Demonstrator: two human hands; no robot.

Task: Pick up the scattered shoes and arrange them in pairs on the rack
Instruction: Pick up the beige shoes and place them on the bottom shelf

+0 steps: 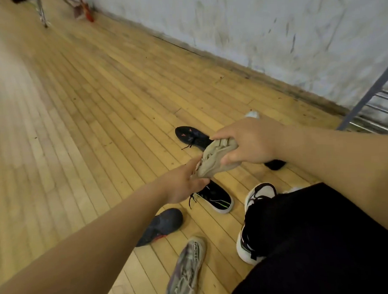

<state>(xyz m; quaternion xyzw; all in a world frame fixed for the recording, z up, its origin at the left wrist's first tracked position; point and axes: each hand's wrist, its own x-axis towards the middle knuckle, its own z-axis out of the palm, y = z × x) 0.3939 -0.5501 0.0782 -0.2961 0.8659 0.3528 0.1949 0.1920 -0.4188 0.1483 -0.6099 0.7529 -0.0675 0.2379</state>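
A black trouser leg (pixel 324 241) sits below the right hand (pixel 248 142). This hand grips a beige shoe (pixel 215 159) from above, the left hand (pixel 185 182) pinches its near end, I think to steady it for the rack (pixel 373 122) beyond the right wrist.

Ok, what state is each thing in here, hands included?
beige shoe: off the floor, held at both ends.
left hand: grips its near end.
right hand: grips its far end.
black red-marked shoe: on floor.
black green-striped shoe: on floor.
navy shoe: on floor.
grey lettered shoe: on floor.
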